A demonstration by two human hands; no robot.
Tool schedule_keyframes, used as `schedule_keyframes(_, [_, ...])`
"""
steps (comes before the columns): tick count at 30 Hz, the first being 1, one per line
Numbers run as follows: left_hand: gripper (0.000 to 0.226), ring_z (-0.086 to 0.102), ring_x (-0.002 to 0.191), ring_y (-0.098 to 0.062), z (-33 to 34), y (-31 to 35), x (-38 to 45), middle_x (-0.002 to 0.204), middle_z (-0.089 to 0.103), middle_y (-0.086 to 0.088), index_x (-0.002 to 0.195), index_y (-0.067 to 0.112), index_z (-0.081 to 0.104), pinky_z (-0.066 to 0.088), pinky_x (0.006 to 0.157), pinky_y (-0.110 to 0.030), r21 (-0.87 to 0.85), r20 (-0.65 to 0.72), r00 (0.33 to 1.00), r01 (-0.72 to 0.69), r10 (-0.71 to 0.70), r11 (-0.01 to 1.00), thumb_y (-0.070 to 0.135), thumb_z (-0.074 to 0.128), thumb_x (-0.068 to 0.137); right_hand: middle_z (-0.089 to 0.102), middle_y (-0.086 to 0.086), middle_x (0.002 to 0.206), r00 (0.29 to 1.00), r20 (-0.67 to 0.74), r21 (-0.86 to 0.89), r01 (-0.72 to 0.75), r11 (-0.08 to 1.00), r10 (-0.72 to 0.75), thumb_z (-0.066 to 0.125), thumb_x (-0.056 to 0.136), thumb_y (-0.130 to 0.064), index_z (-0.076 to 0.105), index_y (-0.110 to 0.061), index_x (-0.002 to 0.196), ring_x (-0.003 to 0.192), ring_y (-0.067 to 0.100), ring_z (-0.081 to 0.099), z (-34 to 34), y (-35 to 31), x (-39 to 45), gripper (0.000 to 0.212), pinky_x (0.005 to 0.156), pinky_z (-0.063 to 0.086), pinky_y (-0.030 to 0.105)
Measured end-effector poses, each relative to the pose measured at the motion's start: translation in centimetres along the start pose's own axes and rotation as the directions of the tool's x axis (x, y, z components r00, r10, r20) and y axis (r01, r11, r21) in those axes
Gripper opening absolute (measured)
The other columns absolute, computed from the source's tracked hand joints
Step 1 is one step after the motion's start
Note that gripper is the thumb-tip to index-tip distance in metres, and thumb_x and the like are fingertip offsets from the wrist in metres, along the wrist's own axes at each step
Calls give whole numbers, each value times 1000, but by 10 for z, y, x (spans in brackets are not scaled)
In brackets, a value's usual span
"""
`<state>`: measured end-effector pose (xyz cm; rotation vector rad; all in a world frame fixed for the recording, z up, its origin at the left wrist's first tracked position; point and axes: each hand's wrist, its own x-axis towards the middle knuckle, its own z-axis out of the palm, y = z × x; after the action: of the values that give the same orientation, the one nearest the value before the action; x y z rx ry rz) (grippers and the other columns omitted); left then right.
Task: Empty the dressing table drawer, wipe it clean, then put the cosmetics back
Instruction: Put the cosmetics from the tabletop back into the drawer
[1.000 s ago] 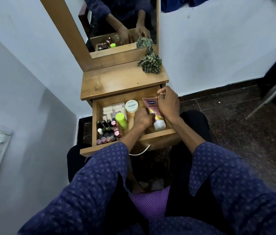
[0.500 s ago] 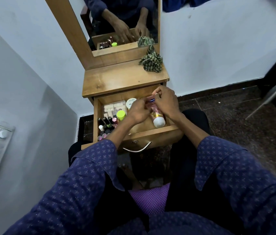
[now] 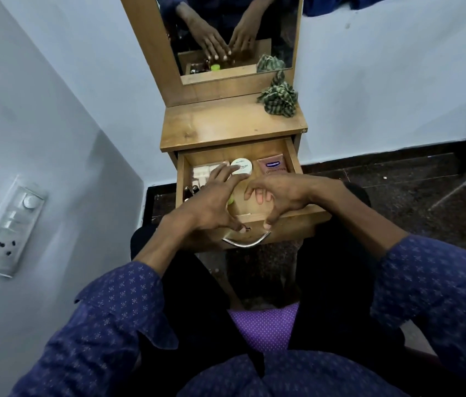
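Much of the open drawer (image 3: 293, 156) is hidden under the two hands. At its left side only the tops of a few small dark bottles (image 3: 193, 190) peek out past the left hand (image 3: 211, 200), too covered to identify, and a sliver of a lime-green cap (image 3: 230, 199) shows under its palm. A pale boxed set (image 3: 201, 171) lies at the back left, partly covered by the fingertips. The left hand is spread wide and holds nothing; its fingertips rest near or on the round white jar (image 3: 241, 167), its thumb down by the drawer front above the metal handle (image 3: 244, 243). The right hand (image 3: 280, 194) is also spread and empty, fingers curled over the bare drawer floor. The pink tube (image 3: 272, 166) lies at the back right, its lower part hidden behind that hand. On the tabletop (image 3: 226, 124), a crumpled green checked cloth (image 3: 279, 100) sits apart from both hands.
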<state>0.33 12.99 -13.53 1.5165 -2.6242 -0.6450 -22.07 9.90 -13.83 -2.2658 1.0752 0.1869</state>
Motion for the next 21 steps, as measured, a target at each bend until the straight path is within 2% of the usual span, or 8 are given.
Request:
schedule_keyframes(2, [129,1,160,-17,2,-5,0,170,17,2,163,24,28,20,127,-43,-23,-52,999,-8,7,1000,42,101,58,55,-11,117,999,-41,8,24,1000,-23,94,64,-51,52,-36,132,111,16,53,0,3,0,81,98,48,41])
schedule_keyframes(4, [130,2,160,-16,2,-9,0,170,18,3,163,24,28,22,126,-42,-27,-97,995,-15,12,1000,46,100,57,51,-13,116,995,-90,-5,45,999,-45,94,62,-53,54,-37,133,111,13,48,-4,4,-2,82,97,48,39])
schedule_keyframes(7, [132,1,161,-16,0,-15,4,171,17,3,164,23,26,23,126,-45,-29,-151,989,0,-4,1000,51,99,57,47,-6,129,980,-200,-64,13,998,-26,92,62,-56,54,-34,138,122,17,41,-5,6,-3,88,99,43,37])
schedule_keyframes(9, [131,0,161,-19,-2,-20,7,172,18,2,164,23,26,20,128,-48,-19,-193,981,35,-38,999,54,98,58,45,-4,138,958,-288,-104,-23,994,-7,90,59,-63,52,-36,141,127,20,38,-4,8,1,95,103,43,43])
schedule_keyframes(12, [128,0,162,-23,-1,-26,13,171,21,0,163,25,27,11,130,-56,54,-291,954,85,-66,995,64,92,60,41,-4,142,906,-423,-163,-97,982,20,87,56,-68,46,-39,146,124,19,36,-5,13,6,104,101,42,48])
schedule_keyframes(14, [125,4,161,-26,-1,-29,19,170,25,-2,162,24,29,11,129,-59,83,-360,930,109,-72,991,68,89,62,37,-3,147,866,-500,-199,-134,971,17,87,57,-67,42,-35,150,132,22,33,-8,16,10,109,104,36,50])
schedule_keyframes(17, [122,5,162,-30,-3,-32,32,171,22,-6,163,18,26,9,130,-59,107,-418,904,153,-95,982,64,87,69,33,0,158,819,-573,-184,-164,969,30,87,62,-63,36,-27,156,145,24,28,-12,23,18,113,114,25,50])
schedule_keyframes(21, [115,1,163,-30,-5,-37,53,174,14,-10,166,12,17,5,131,-55,132,-422,900,184,-113,974,58,81,82,36,4,161,783,-619,-187,-215,959,54,84,75,-52,32,-18,158,153,23,25,-17,31,34,104,124,12,52])
